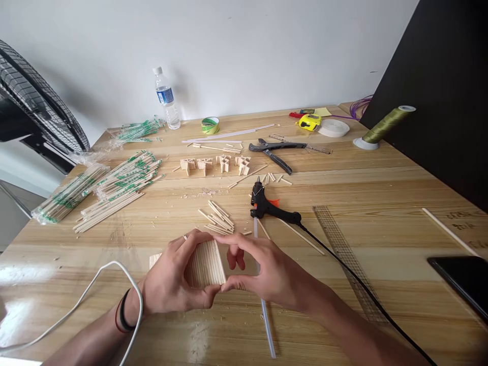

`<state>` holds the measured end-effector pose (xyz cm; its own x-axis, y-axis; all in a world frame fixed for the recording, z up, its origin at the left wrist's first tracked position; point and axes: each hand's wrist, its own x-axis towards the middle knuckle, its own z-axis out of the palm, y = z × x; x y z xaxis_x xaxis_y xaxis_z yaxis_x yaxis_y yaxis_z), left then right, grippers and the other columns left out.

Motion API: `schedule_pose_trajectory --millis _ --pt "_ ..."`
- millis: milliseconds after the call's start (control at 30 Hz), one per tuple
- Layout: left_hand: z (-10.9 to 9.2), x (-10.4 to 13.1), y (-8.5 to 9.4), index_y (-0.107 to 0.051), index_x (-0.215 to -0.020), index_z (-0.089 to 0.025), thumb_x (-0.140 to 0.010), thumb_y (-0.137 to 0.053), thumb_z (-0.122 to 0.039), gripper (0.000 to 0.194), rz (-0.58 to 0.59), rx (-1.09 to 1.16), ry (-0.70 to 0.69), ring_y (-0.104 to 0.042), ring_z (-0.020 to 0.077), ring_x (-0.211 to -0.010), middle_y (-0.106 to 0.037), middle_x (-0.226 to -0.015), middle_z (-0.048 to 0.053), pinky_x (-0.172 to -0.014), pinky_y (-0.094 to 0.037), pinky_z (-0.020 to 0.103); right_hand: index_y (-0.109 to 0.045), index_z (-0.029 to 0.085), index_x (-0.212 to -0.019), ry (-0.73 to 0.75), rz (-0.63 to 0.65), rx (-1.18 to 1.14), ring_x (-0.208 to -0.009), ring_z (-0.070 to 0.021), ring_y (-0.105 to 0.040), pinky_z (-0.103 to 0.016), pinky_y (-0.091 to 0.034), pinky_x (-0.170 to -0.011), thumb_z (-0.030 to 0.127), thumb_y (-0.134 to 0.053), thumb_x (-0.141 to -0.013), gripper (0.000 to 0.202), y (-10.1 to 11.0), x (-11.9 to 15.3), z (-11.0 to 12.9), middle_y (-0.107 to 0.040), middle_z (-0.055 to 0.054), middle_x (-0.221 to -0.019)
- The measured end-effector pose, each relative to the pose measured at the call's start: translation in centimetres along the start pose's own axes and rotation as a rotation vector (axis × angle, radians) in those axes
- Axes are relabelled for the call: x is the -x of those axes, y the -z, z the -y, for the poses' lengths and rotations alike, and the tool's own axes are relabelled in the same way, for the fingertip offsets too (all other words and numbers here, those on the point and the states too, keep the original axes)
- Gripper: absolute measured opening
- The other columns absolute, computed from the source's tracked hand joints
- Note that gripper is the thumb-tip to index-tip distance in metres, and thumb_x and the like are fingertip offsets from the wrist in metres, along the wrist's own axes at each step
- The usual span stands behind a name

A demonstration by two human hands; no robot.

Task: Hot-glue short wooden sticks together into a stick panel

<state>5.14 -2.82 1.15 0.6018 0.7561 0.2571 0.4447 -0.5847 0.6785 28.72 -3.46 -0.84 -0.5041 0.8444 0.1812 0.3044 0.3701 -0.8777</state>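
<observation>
Near the front of the wooden table, a panel of thin wooden sticks laid side by side (206, 264) is held up between both hands. My left hand (175, 274) wraps round its left side, fingers over the top and thumb at the lower edge. The fingertips and thumb of my right hand (263, 269) pinch the top and bottom corners at its right edge. Behind the left hand, part of another stick piece (154, 260) shows. Beyond the hands lie short cut sticks (219, 218) and a black glue gun (267, 203) with a clear glue stick (268, 330) in it.
Small stick assemblies (205, 163) stand in a row behind, near a black cutter (274, 151). Bundled skewers (122, 178) and a fan (34, 96) are left; a water bottle (166, 99) stands behind. A ruler (346, 259), black cord and phone (461, 282) lie right; a white cable (87, 295) crosses front left.
</observation>
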Motion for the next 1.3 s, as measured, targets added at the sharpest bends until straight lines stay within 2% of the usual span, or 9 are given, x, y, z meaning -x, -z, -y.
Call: schedule_pose_trajectory --millis 133,267,367,467,633,767,1100,1300 --pt "0.1 0.1 -0.1 -0.047 -0.136 -0.026 -0.076 -0.080 -0.028 0.068 -0.037 -0.011 -0.039 -0.072 0.0207 -0.093 -0.070 -0.110 0.004 -0.082 -0.055 0.030 -0.063 0.020 -0.139 -0.020 0.009 -0.044 -0.076 -0.0149 -0.065 -0.027 -0.052 -0.075 0.038 -0.092 -0.078 0.070 0.1 0.0 0.3 -0.064 0.005 -0.082" --pt "-0.1 0.0 -0.1 -0.048 -0.133 -0.026 -0.075 -0.079 -0.026 0.066 -0.046 -0.007 -0.035 -0.070 0.0200 -0.089 -0.069 -0.106 0.003 -0.078 -0.055 0.029 -0.062 0.023 -0.141 -0.031 0.024 -0.077 -0.076 -0.0146 -0.065 -0.027 -0.051 -0.077 0.040 -0.092 -0.078 0.072 0.2 0.0 0.4 -0.065 0.005 -0.083" --pt "-0.2 -0.3 0.0 -0.048 -0.130 -0.026 -0.076 -0.078 -0.027 0.062 -0.003 0.016 0.016 -0.070 0.0194 -0.088 -0.069 -0.106 0.003 -0.078 -0.056 0.029 -0.061 0.024 -0.142 -0.058 0.044 -0.063 -0.076 -0.0144 -0.065 -0.026 -0.050 -0.075 0.042 -0.091 -0.079 0.072 0.4 -0.1 0.4 -0.065 0.005 -0.083" --pt "0.1 -0.4 -0.1 -0.047 -0.132 -0.026 -0.079 -0.077 -0.028 0.061 0.054 0.017 0.048 -0.070 0.0215 -0.095 -0.069 -0.112 0.004 -0.084 -0.056 0.032 -0.061 0.024 -0.143 -0.088 0.063 0.003 -0.077 -0.0146 -0.064 -0.026 -0.049 -0.074 0.039 -0.090 -0.081 0.070 0.5 -0.2 0.2 -0.065 0.004 -0.085" --pt "0.8 -0.3 -0.2 -0.044 -0.138 -0.024 -0.077 -0.078 -0.027 0.070 0.103 -0.090 0.070 -0.068 0.0275 -0.106 -0.067 -0.120 0.008 -0.092 -0.055 0.040 -0.058 0.024 -0.146 -0.077 0.061 0.058 -0.080 -0.0151 -0.064 -0.028 -0.050 -0.076 0.029 -0.089 -0.082 0.071 0.3 -0.2 -0.3 -0.066 0.003 -0.089" --pt "1.1 -0.3 -0.3 -0.042 -0.139 -0.024 -0.076 -0.082 -0.027 0.075 0.132 -0.133 0.055 -0.068 0.0272 -0.105 -0.066 -0.120 0.008 -0.092 -0.056 0.040 -0.058 0.023 -0.145 -0.081 0.079 0.084 -0.080 -0.0160 -0.064 -0.029 -0.051 -0.077 0.026 -0.089 -0.082 0.071 0.2 -0.1 -0.6 -0.067 0.002 -0.090" --pt "0.9 -0.2 -0.2 -0.045 -0.136 -0.024 -0.080 -0.080 -0.033 0.066 0.093 -0.144 0.023 -0.068 0.0249 -0.094 -0.066 -0.109 0.006 -0.082 -0.056 0.037 -0.053 0.033 -0.151 -0.096 0.102 0.043 -0.084 -0.0155 -0.065 -0.029 -0.052 -0.082 0.034 -0.088 -0.083 0.076 0.5 -0.2 -0.4 -0.066 0.003 -0.094" --pt "0.0 -0.2 -0.3 -0.049 -0.132 -0.024 -0.080 -0.077 -0.038 0.061 0.018 -0.093 0.003 -0.067 0.0223 -0.085 -0.065 -0.100 0.004 -0.078 -0.055 0.034 -0.056 0.033 -0.147 -0.064 0.077 -0.052 -0.080 -0.0147 -0.064 -0.026 -0.051 -0.076 0.042 -0.090 -0.080 0.075 0.8 0.0 0.0 -0.065 0.004 -0.088"
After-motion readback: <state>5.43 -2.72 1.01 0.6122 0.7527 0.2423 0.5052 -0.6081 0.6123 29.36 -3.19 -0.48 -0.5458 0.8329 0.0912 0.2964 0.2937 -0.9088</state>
